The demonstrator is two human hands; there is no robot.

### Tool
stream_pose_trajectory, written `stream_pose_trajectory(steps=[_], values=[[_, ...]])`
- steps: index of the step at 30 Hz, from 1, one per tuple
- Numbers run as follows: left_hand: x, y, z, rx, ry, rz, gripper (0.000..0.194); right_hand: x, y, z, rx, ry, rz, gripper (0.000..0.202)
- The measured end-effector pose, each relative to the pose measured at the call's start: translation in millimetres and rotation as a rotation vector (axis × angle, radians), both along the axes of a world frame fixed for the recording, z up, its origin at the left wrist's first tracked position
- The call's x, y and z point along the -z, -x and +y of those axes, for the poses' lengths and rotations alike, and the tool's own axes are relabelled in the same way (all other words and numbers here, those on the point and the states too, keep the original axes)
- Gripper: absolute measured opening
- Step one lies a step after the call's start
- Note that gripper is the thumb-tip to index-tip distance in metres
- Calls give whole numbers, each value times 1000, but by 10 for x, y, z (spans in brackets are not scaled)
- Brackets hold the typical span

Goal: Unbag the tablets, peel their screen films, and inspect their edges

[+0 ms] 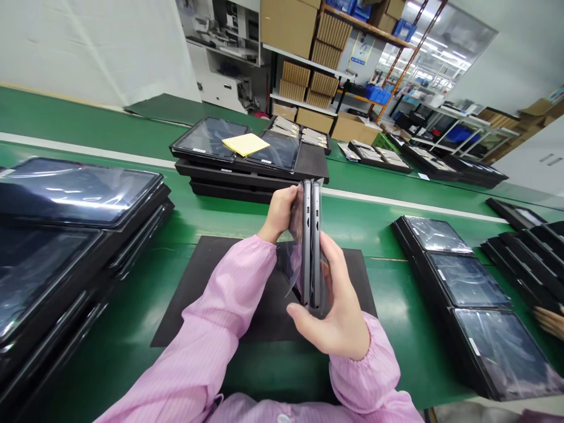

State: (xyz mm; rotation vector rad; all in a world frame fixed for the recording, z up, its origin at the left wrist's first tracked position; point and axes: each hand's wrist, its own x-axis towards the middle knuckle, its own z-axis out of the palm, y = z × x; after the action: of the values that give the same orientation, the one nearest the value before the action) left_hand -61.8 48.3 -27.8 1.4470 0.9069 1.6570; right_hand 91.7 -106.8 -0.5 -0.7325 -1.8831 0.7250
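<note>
Two grey tablets [307, 247] stand on edge, pressed side by side, with small ports showing along the edges that face me. Clear plastic film hangs loosely around them. My left hand [281, 211] is closed on their far left end, fingers partly hidden behind the film. Against the right face lies my right hand [341, 305], its fingers along the side and its thumb near the bottom corner. Beneath both hands a black mat [185, 305] lies flat on the green worktop [247, 370].
Large tablets [83, 188] lie piled in black trays at left. Ahead, black trays [259, 176] carry more tablets and a yellow dotted pad [245, 144]. On the right, a black tray [462, 341] holds three tablets. Another person's hand [550, 322] shows at the right edge.
</note>
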Motion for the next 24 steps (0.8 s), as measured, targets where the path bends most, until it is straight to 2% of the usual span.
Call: stream_pose_trajectory(steps=[8, 18, 24], values=[[-11, 10, 12, -30, 10, 24, 83, 8, 15, 15, 2, -17, -71, 103], [119, -11, 103, -47, -40, -8, 80, -2, 3, 15, -57, -20, -41, 103], [149, -13, 129, -32, -51, -22, 81, 0, -19, 10, -65, -11, -55, 104]])
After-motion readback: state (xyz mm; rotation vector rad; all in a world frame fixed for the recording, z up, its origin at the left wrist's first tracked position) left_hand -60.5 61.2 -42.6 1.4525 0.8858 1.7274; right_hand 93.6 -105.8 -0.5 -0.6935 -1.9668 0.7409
